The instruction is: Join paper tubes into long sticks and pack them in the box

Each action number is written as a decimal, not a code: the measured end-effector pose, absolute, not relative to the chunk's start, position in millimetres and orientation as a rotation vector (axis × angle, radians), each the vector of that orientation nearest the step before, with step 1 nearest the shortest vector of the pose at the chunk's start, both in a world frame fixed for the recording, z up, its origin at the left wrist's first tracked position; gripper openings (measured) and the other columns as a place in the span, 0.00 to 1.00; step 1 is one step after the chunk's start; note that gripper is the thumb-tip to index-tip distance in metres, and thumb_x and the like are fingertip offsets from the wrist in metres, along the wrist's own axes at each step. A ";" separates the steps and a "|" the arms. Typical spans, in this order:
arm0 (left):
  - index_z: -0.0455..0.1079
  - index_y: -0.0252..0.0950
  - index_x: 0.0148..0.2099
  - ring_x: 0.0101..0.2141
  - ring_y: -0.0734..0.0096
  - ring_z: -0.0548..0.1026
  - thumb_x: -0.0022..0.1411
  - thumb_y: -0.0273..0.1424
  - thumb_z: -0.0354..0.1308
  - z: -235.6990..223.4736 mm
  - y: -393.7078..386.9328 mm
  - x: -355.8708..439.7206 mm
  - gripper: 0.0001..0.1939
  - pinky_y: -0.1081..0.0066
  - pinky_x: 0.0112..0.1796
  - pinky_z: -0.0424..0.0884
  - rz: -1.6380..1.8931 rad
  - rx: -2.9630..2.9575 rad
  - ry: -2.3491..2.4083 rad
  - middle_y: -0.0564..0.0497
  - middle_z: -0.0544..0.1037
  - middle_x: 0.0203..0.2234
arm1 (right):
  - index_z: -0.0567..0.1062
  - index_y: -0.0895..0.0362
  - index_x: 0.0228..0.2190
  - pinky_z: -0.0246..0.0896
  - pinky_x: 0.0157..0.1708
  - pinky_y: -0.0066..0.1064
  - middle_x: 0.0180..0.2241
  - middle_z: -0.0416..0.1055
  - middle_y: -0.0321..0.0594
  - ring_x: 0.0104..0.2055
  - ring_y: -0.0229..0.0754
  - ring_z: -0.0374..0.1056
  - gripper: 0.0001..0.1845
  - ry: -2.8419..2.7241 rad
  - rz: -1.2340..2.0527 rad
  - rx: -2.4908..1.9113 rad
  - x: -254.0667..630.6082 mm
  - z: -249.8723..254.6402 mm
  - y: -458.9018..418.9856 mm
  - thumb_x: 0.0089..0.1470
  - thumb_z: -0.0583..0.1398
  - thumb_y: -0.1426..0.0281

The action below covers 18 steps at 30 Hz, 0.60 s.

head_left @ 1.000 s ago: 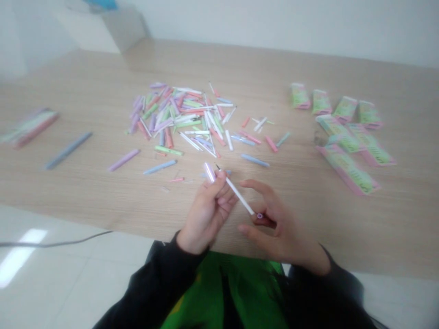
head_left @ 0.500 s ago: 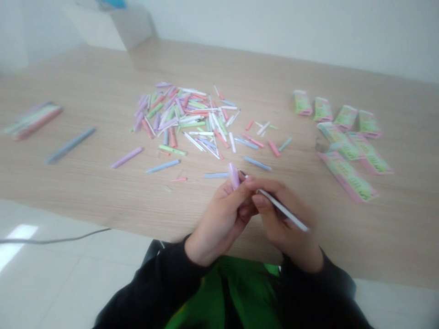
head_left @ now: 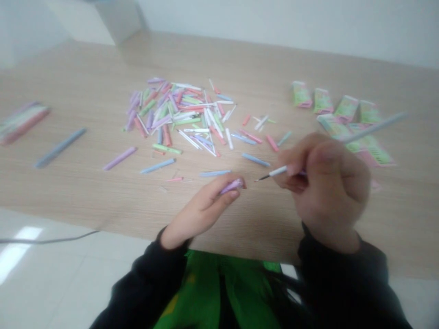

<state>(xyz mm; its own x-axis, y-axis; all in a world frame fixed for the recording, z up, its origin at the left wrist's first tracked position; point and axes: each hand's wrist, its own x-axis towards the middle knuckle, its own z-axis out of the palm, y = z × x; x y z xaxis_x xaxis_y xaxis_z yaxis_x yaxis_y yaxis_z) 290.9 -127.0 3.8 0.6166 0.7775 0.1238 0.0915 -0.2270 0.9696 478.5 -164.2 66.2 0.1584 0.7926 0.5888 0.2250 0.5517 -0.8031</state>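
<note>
My left hand [head_left: 202, 203] is closed around a short purple pen part [head_left: 232, 185], held between thumb and fingers just above the table. To its right, my right hand [head_left: 325, 183] is raised and pinches a thin white pen refill [head_left: 278, 171]. The refill's dark, pointed end aims left at the purple part, with a gap between them; its pale tail sticks out up and to the right. Motion blurs both hands somewhat. Blue pen pieces [head_left: 215, 173] lie just behind the left hand.
A heap of coloured pen parts [head_left: 181, 109] spreads over the middle of the table [head_left: 85, 192]. Several pink-green packets [head_left: 346, 108] are at the right, partly behind my right hand. Pens in a bundle [head_left: 24, 121] and a blue pen [head_left: 60, 147] lie left. A white box [head_left: 85, 20] stands behind.
My hands were together with the refill beside the purple part; they have come apart. My right hand rose to the right, turning the refill's tail upward. My left hand tilted the purple part over.
</note>
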 end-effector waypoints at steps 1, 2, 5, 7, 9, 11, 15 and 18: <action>0.74 0.39 0.50 0.46 0.62 0.76 0.72 0.33 0.55 3.9 -127.6 291.6 0.09 0.66 0.50 0.69 0.739 1.728 0.705 0.47 0.80 0.45 | 0.70 0.53 0.25 0.46 0.17 0.32 0.21 0.61 0.33 0.19 0.34 0.52 0.21 -1.433 0.479 -0.965 475.2 63.9 -165.3 0.71 0.55 0.63; 0.74 0.39 0.50 0.46 0.62 0.76 0.72 0.33 0.54 3.9 -128.1 292.6 0.10 0.66 0.50 0.69 0.731 1.748 0.693 0.47 0.80 0.45 | 0.70 0.53 0.25 0.49 0.19 0.32 0.22 0.62 0.33 0.20 0.34 0.54 0.21 -1.465 0.456 -0.982 472.6 61.5 -166.6 0.72 0.54 0.64; 0.74 0.39 0.51 0.46 0.62 0.76 0.73 0.33 0.54 4.1 -128.4 294.7 0.10 0.67 0.50 0.69 0.722 1.788 0.680 0.47 0.80 0.45 | 0.70 0.52 0.26 0.55 0.22 0.32 0.24 0.65 0.32 0.21 0.34 0.58 0.21 -1.518 0.429 -1.033 470.2 57.1 -169.7 0.72 0.53 0.63; 0.73 0.38 0.51 0.46 0.63 0.77 0.73 0.32 0.54 5.3 -128.4 295.1 0.10 0.68 0.49 0.69 0.710 1.789 0.683 0.47 0.80 0.44 | 0.69 0.52 0.25 0.57 0.22 0.32 0.24 0.65 0.32 0.21 0.34 0.59 0.22 -1.545 0.431 -1.036 471.2 57.0 -169.9 0.73 0.52 0.63; 0.73 0.38 0.52 0.45 0.63 0.77 0.73 0.32 0.53 6.9 -128.5 295.1 0.10 0.68 0.48 0.69 0.692 1.776 0.679 0.47 0.81 0.44 | 0.68 0.52 0.25 0.59 0.23 0.30 0.24 0.65 0.31 0.22 0.33 0.61 0.22 -1.573 0.441 -1.018 472.2 58.0 -169.1 0.73 0.52 0.64; 0.73 0.38 0.51 0.45 0.63 0.77 0.73 0.32 0.53 8.5 -128.8 295.0 0.10 0.68 0.47 0.69 0.672 1.763 0.683 0.48 0.81 0.45 | 0.68 0.53 0.25 0.60 0.24 0.29 0.24 0.65 0.31 0.23 0.33 0.61 0.21 -1.567 0.447 -0.998 472.4 58.9 -168.3 0.73 0.52 0.65; 0.73 0.38 0.50 0.44 0.63 0.77 0.73 0.33 0.54 9.3 -129.4 295.5 0.09 0.69 0.46 0.69 0.650 1.769 0.683 0.48 0.81 0.44 | 0.67 0.53 0.25 0.58 0.23 0.30 0.23 0.64 0.31 0.22 0.33 0.61 0.22 -1.568 0.487 -1.035 472.8 59.3 -168.6 0.73 0.52 0.63; 0.71 0.39 0.47 0.40 0.65 0.75 0.73 0.33 0.53 8.6 -130.0 295.9 0.07 0.69 0.42 0.68 0.633 1.765 0.681 0.50 0.79 0.38 | 0.66 0.53 0.25 0.57 0.23 0.30 0.23 0.63 0.31 0.22 0.33 0.60 0.22 -1.592 0.508 -1.053 474.3 58.4 -169.0 0.73 0.51 0.63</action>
